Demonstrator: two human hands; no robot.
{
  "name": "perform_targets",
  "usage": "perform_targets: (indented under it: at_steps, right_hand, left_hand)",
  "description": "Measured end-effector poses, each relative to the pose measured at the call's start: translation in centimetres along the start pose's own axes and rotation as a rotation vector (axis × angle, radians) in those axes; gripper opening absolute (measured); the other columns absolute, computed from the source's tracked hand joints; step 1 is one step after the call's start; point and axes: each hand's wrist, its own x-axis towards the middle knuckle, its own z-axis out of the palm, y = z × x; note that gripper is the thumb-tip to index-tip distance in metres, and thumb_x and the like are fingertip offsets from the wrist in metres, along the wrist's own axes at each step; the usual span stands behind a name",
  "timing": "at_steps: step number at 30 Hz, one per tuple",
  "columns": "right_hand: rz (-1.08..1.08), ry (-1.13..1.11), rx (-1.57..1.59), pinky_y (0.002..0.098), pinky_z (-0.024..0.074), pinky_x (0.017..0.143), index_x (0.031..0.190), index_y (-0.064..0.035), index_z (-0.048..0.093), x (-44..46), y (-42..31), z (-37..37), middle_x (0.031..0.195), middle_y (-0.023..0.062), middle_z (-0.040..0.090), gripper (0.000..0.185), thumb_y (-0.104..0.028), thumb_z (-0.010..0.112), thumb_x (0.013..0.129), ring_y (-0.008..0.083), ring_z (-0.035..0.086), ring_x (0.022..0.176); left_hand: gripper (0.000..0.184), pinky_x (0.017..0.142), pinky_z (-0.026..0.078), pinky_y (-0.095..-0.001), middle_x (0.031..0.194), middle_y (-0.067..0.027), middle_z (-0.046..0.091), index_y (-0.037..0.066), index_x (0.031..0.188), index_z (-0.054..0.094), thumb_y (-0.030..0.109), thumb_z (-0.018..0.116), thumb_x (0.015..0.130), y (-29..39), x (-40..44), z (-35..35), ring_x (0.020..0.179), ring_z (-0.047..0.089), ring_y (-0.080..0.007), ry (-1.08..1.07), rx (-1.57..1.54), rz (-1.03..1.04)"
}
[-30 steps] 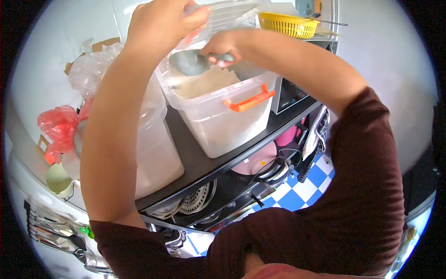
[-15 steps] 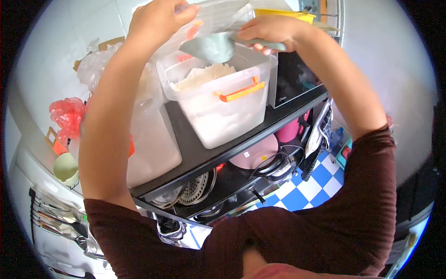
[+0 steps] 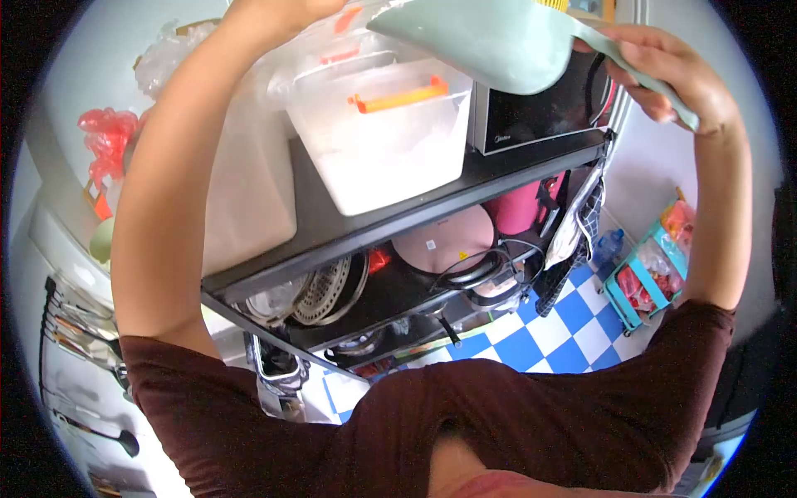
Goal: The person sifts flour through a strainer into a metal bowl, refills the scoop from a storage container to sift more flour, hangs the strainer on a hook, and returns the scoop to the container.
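My right hand (image 3: 681, 70) is closed round the handle of a pale green scoop (image 3: 498, 41), raised close to the camera. The scoop's hollow is turned away, so its contents are hidden. Below it, on the black shelf (image 3: 324, 187), stands a clear plastic bin (image 3: 398, 137) with an orange handle (image 3: 403, 95). White powder shows faintly through its wall. At the top edge my left hand (image 3: 286, 15) is closed at the bin's raised clear lid (image 3: 328, 37), its fingertips partly cut off by the frame.
A second translucent bin (image 3: 249, 191) stands to the left, partly behind my left forearm. A microwave (image 3: 540, 108) is on the right. Lower shelves hold a pink round appliance (image 3: 448, 236) and steamer trays (image 3: 324, 290). A teal cart (image 3: 639, 286) stands on the checkered floor.
My right hand has lifted the scoop from over the bin, up, right and closer to the camera. The view has shifted, and the powder's top surface no longer shows.
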Motion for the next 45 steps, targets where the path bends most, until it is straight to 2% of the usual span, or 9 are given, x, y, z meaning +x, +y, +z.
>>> perform_targets:
  at_steps: [7,13,18,22,24,31,35,42,45]
  right_hand:
    - [0.005,-0.129,0.161,0.0148,0.0311,0.036,0.124,0.0032,0.053,-3.7,5.7,2.8,0.071,0.0025,0.056,0.05,-0.03,0.063,0.088,0.0024,0.043,0.043]
    - [0.028,-0.486,0.4,0.0181,0.0381,0.045,0.127,0.004,0.051,-1.7,9.4,10.0,0.078,0.0036,0.062,0.047,-0.019,0.064,0.088,0.0047,0.046,0.049]
    - [-0.039,-0.794,0.417,0.0196,0.041,0.052,0.131,0.0033,0.048,1.0,9.8,21.7,0.083,0.0012,0.059,0.043,-0.008,0.057,0.09,0.0049,0.048,0.058]
    - [-0.069,-1.022,0.402,0.0214,0.0418,0.055,0.131,0.0019,0.048,1.8,9.1,35.7,0.08,-0.0001,0.057,0.044,-0.012,0.058,0.09,0.0052,0.05,0.062]
    - [-0.151,-1.029,0.477,0.0217,0.0423,0.055,0.131,0.0009,0.048,0.2,9.1,44.1,0.079,0.0002,0.057,0.045,-0.015,0.058,0.091,0.0054,0.05,0.062]
    - [-0.343,-1.035,0.516,0.0336,0.049,0.066,0.132,-0.0038,0.035,-10.6,4.7,66.3,0.082,0.0129,0.06,0.037,-0.011,0.042,0.097,0.022,0.061,0.071]
    - [-0.333,-1.054,0.675,0.0349,0.051,0.069,0.126,-0.0035,0.034,-17.9,1.8,72.7,0.097,0.0188,0.059,0.03,-0.003,0.04,0.097,0.025,0.064,0.084]
    - [-0.896,-0.786,0.073,0.0432,0.0441,0.086,0.105,-0.0058,0.053,-18.1,-1.8,82.0,0.102,0.0149,0.059,0.023,-0.014,0.06,0.084,0.035,0.056,0.099]
    - [-0.889,-0.886,-0.157,0.0461,0.047,0.076,0.101,-0.0043,0.052,-18.4,-1.3,86.8,0.099,0.0156,0.061,0.029,-0.023,0.064,0.083,0.0371,0.059,0.093]
  left_hand:
    - [0.036,0.074,0.049,-0.0332,0.089,-0.0195,0.065,0.0,0.098,0.066,0.032,0.061,0.083,-0.2,-5.1,2.6,0.077,0.062,-0.0299,0.037,0.106,0.197]
    - [0.035,0.079,0.046,-0.0339,0.089,-0.0141,0.065,-0.001,0.099,0.064,0.031,0.059,0.086,5.3,-19.4,-4.9,0.085,0.061,-0.0254,0.463,-0.182,-0.352]
    - [0.022,0.071,0.041,-0.0281,0.086,-0.0114,0.063,-0.003,0.091,0.062,0.013,0.046,0.091,12.3,-36.7,-4.9,0.077,0.056,-0.0204,0.581,-0.606,-0.392]
    - [0.022,0.074,0.048,-0.0326,0.09,-0.0128,0.064,0.0,0.099,0.062,0.019,0.053,0.092,15.8,-46.3,-4.5,0.085,0.062,-0.0242,-0.16,-0.655,-0.806]
    - [0.032,0.074,0.048,-0.0349,0.092,-0.0073,0.065,-0.001,0.105,0.062,0.027,0.048,0.097,15.6,-50.3,-2.1,0.083,0.062,-0.021,-0.182,-0.654,-1.029]
    - [0.03,0.074,0.049,-0.0299,0.102,-0.0077,0.06,0.003,0.109,0.054,0.031,0.046,0.099,12.7,-64.0,0.3,0.093,0.058,-0.0161,0.937,-0.918,-1.688]
    - [0.021,0.058,0.045,-0.0256,0.082,-0.0031,0.057,0.007,0.091,0.052,0.026,0.048,0.098,13.0,-69.8,-3.2,0.068,0.052,-0.0099,1.179,-0.674,-1.865]
    - [0.031,0.09,0.044,-0.0329,0.113,-0.0102,0.06,0.0,0.112,0.055,0.025,0.041,0.101,16.2,-80.3,-11.1,0.103,0.056,-0.0168,0.973,-0.711,-1.991]
    - [0.027,0.081,0.05,-0.0332,0.105,-0.0112,0.061,-0.001,0.11,0.053,0.022,0.044,0.099,18.0,-81.9,-13.6,0.096,0.059,-0.0192,1.136,-0.819,-2.043]
